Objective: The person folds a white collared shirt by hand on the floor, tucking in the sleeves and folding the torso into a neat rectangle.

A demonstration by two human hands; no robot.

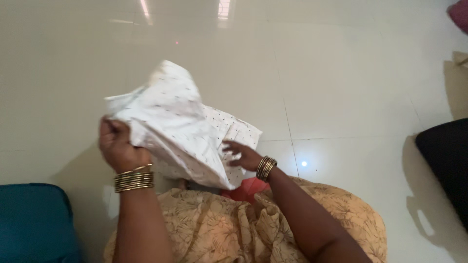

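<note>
Below me I see a glossy cream tiled floor [351, 87] with thin grout lines, and ceiling lights mirrored as bright streaks near the top edge. A blue cushion [34, 221] sits at the lower left corner, a black object [446, 160] comes in from the right edge with its shadow on the tiles, and a bit of pink shows at the upper right corner. Most of the floor ahead and to the right lies bare, so the open room is there; the left and right margins are the tight spots. In my lap I see a tan floral garment [234, 229] with a patch of red cloth [243, 189] just above it. The white cloth [180, 126] with small dark dots is held up in the air over my lap, crumpled and folded over itself, one end rising toward the top. My left hand [119, 146] has its grip closed tight on the cloth's left edge, gold bangles at the wrist. My right hand [243, 155] lies with fingers spread, loose and flat against the cloth's lower right part, bangles on that wrist too.
</note>
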